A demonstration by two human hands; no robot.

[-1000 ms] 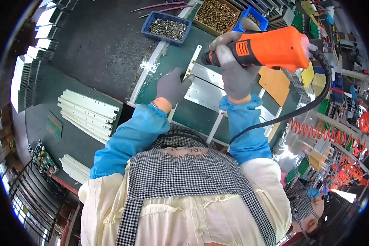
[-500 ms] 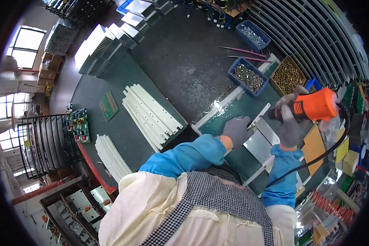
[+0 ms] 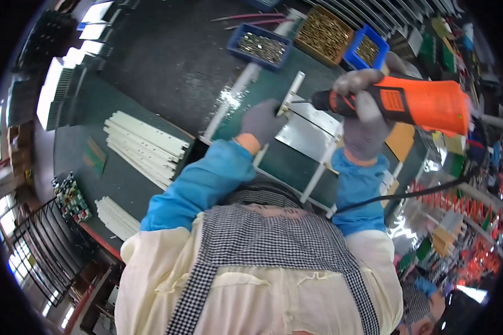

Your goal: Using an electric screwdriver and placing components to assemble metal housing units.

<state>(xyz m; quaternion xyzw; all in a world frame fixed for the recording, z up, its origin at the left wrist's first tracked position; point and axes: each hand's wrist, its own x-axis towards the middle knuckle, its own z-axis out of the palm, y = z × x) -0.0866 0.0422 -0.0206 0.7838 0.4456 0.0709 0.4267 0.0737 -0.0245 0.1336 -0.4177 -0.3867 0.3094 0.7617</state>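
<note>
Close to the left edge of the green tabletop [image 3: 262, 84], a slim, straight white strip [image 3: 295, 86] is set across the ends of smooth silver plates [image 3: 306, 135], whose surface is marked by tiny dark spots and a bright sheen. The strip is touched by the fingertips of the left hand [image 3: 261, 120], gloved in grey; whether it is gripped cannot be told. By the right hand [image 3: 366, 128], also gloved, a bulky orange screwdriver [image 3: 433, 105] with black trim is grasped above the plates. Its thin bit [image 3: 302, 102] is pointed left toward the strip, contact being unclear. At the tabletop's left edge, a blue bin [image 3: 252, 58] is filled with silvery fasteners [image 3: 261, 47].
</note>
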